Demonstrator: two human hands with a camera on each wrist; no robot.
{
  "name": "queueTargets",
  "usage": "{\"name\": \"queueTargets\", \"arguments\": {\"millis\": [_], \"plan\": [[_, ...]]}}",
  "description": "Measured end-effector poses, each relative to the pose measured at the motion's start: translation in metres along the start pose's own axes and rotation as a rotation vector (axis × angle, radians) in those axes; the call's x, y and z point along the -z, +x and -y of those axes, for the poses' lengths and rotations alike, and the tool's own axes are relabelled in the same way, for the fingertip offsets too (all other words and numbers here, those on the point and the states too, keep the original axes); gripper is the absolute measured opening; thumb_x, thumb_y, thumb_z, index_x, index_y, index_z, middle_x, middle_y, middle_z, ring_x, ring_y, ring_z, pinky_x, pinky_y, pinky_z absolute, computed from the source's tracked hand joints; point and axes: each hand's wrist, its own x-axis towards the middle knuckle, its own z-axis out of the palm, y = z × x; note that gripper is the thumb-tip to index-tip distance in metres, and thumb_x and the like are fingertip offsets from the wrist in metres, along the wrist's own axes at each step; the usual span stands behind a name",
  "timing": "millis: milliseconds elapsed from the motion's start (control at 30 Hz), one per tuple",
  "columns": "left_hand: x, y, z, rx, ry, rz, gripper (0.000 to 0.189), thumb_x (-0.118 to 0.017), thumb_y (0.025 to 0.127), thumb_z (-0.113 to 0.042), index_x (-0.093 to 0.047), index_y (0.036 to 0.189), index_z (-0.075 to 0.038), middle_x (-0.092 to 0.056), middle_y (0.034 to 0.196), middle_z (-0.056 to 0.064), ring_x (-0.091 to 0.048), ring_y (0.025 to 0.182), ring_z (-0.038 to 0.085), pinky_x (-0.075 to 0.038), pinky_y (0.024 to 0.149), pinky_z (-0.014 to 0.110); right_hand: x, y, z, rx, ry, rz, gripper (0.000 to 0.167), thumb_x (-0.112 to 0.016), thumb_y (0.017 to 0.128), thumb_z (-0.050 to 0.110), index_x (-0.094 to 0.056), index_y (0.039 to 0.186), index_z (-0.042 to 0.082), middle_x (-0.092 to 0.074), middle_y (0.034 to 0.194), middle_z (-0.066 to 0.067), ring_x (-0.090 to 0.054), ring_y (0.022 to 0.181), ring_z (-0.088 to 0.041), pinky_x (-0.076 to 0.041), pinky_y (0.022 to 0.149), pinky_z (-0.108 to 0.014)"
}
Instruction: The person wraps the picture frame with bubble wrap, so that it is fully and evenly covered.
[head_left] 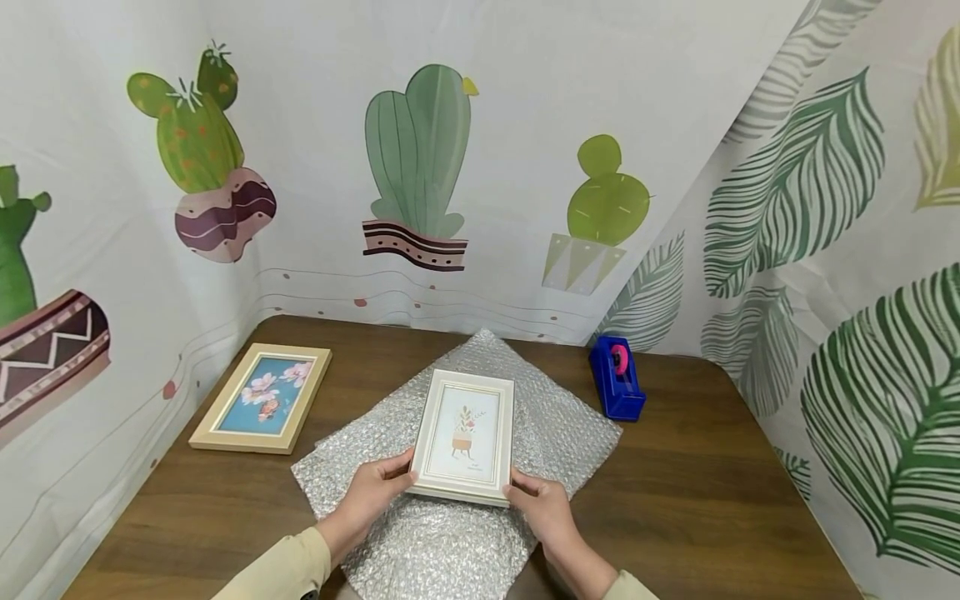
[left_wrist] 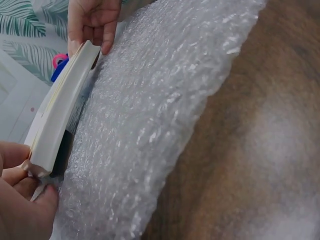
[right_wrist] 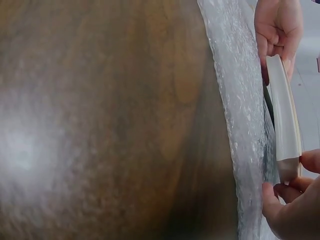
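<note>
A white picture frame (head_left: pixel 467 437) with a potted-plant print is held between both hands, its near edge close over a sheet of bubble wrap (head_left: pixel 450 542). My left hand (head_left: pixel 372 492) grips the frame's lower left corner, thumb on the front and fingers behind. At the lower right corner, my right hand (head_left: pixel 545 507) pinches it the same way. In the left wrist view the frame's side (left_wrist: pixel 62 110) appears tilted above the wrap, with a dark gap under it. The right wrist view shows the frame's edge (right_wrist: pixel 284 115) with fingers at both ends.
A wooden-coloured picture frame (head_left: pixel 311 392) with a blue flower picture lies at the left of the brown table (head_left: pixel 697 500). Toward the back right stands a blue tape dispenser (head_left: pixel 618 392) with a pink core. A printed cloth (head_left: pixel 517 167) hangs behind the table and along its sides.
</note>
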Motion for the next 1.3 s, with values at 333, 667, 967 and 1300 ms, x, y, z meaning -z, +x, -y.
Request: {"name": "queueTargets", "arguments": {"millis": [333,667,967,1300], "plan": [[-0.002,0.001,-0.003,0.008,0.076,0.020,0.047,-0.070,0.093,-0.008,-0.059,0.138,0.003,-0.054,0.147,0.024,-0.053,0.138,0.044,-0.048,0.112,0.052,0.007,0.002,-0.002,0.001,-0.062,-0.004,0.039,-0.072,0.090,0.006,-0.065,0.124,-0.012,-0.065,0.129,-0.028,-0.061,0.129,-0.044,-0.059,0.095,-0.034],[-0.003,0.005,-0.004,0.020,0.123,0.054,0.048,-0.068,0.096,-0.010,-0.058,0.141,0.001,-0.052,0.149,0.025,-0.049,0.140,0.047,-0.048,0.112,0.053,0.010,0.007,0.001,-0.040,-0.042,0.003,0.040,-0.071,0.092,0.006,-0.063,0.126,-0.013,-0.063,0.132,-0.028,-0.064,0.123,-0.035,-0.058,0.078,-0.020],[-0.004,0.007,-0.006,0.005,0.135,0.066,0.047,-0.067,0.095,-0.007,-0.057,0.140,0.003,-0.052,0.149,0.026,-0.047,0.142,0.048,-0.045,0.114,0.054,0.011,0.008,0.000,-0.018,-0.054,0.021,0.040,-0.070,0.093,0.005,-0.062,0.128,-0.012,-0.062,0.133,-0.029,-0.062,0.126,-0.037,-0.060,0.085,-0.025],[-0.003,0.009,-0.005,0.020,0.195,0.081,0.048,-0.069,0.095,-0.010,-0.058,0.141,0.000,-0.054,0.148,0.024,-0.049,0.140,0.047,-0.049,0.111,0.054,0.013,0.011,-0.005,0.061,-0.188,0.048,0.040,-0.074,0.091,0.007,-0.066,0.123,-0.013,-0.062,0.136,-0.029,-0.055,0.135,-0.048,-0.047,0.112,-0.054]]}}
